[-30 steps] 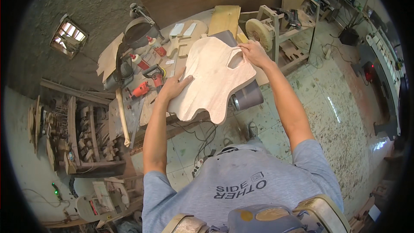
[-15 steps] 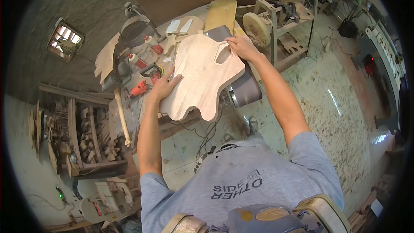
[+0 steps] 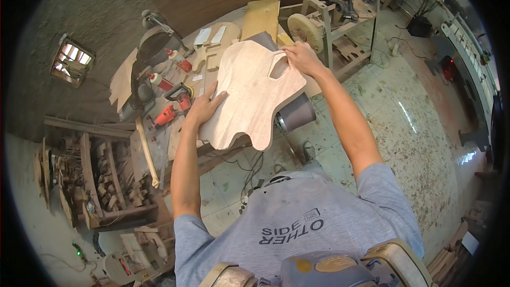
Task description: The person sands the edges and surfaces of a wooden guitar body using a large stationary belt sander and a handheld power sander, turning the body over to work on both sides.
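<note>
A pale wooden guitar-body blank (image 3: 249, 90), with lobed edges and a cut-out at its upper right, lies over a grey belt sander (image 3: 295, 114) at the front of the cluttered workbench (image 3: 149, 157). My left hand (image 3: 206, 105) grips the blank's left edge, thumb on top. My right hand (image 3: 302, 58) holds it at the upper right corner, beside the cut-out. Left of the blank are red-labelled bottles (image 3: 179, 61), a red power tool (image 3: 164, 116) and a red and black tool (image 3: 183, 98). The blank hides much of the sander.
A wooden machine frame with a round disc (image 3: 304, 31) stands back right. A long wooden piece (image 3: 146, 146) lies at the bench's left end, near an offcut rack (image 3: 103, 180). Cables (image 3: 247, 167) trail below the bench; a dark machine (image 3: 467, 90) stands at the far right.
Both hands and the blank have moved slightly leftward and up in the picture since a second ago, along with the bench and background. Both hands keep their grip.
</note>
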Demonstrator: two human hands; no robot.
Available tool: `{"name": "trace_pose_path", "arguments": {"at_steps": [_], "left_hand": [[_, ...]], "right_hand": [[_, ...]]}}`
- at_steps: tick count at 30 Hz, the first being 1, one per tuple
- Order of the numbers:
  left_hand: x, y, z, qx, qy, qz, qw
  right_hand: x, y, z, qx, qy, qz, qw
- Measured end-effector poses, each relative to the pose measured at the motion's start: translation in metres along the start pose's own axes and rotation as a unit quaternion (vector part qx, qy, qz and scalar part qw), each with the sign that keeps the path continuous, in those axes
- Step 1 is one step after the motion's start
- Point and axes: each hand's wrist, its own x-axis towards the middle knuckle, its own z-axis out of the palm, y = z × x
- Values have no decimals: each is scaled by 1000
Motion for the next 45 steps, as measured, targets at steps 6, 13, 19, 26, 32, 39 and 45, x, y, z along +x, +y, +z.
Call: {"name": "trace_pose_path", "arguments": {"at_steps": [6,13,19,26,32,39,45], "left_hand": [[10,17,4,-4,-23,27,999],[23,49,7,39,-42,48,997],[42,81,21,71,-28,58,995],[74,97,51,152,128,45,979],[121,136,81,130,191,90,969],[155,183,100,110,151,146,971],[166,200,104,101,135,147,975]], "right_hand": [[-24,-5,-19,116,10,102,988],[-52,-5,-54,133,14,170,976],[-82,23,-74,162,70,203,963],[-125,60,-101,368,72,264,889],[-166,70,-148,416,16,341,843],[-191,88,-188,433,23,382,816],[-186,100,-203,422,32,387,820]]}}
